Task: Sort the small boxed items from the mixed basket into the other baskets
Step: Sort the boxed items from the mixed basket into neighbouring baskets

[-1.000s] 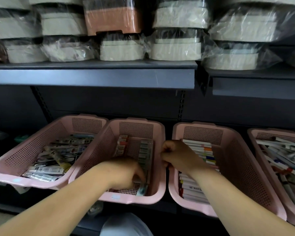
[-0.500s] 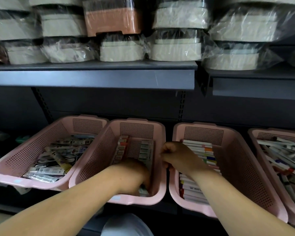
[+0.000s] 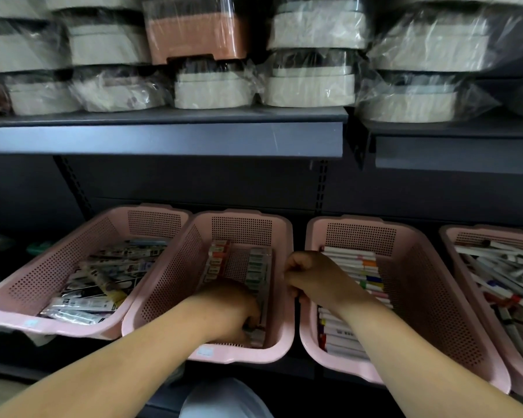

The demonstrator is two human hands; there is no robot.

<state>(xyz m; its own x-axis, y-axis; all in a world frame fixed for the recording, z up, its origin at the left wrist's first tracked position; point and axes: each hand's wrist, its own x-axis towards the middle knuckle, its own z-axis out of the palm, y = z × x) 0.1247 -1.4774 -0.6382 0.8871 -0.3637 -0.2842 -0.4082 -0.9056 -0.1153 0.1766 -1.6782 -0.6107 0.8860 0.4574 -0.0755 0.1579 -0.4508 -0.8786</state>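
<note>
Four pink baskets sit side by side on the low shelf. The leftmost basket (image 3: 21, 300) holds mixed packets. The second basket (image 3: 242, 217) has two rows of small boxes (image 3: 255, 267). My left hand (image 3: 227, 312) reaches into its near end, fingers curled down on a small box (image 3: 258, 337) at the near end of the right row. My right hand (image 3: 317, 279) is curled over the left rim of the third basket (image 3: 420, 267), which holds neatly stacked boxed items (image 3: 357, 263); its fingertips are hidden.
A fourth basket (image 3: 447, 236) at the far right holds loose pens. A dark shelf board (image 3: 163, 140) overhangs the baskets and carries plastic-wrapped beige tubs (image 3: 308, 86) and one pink tub (image 3: 194, 34). My knee in pale cloth (image 3: 224, 399) shows below.
My left hand has sunk lower and nearer in the second basket, bringing the small box down into the right row. My right hand has stayed on the rim.
</note>
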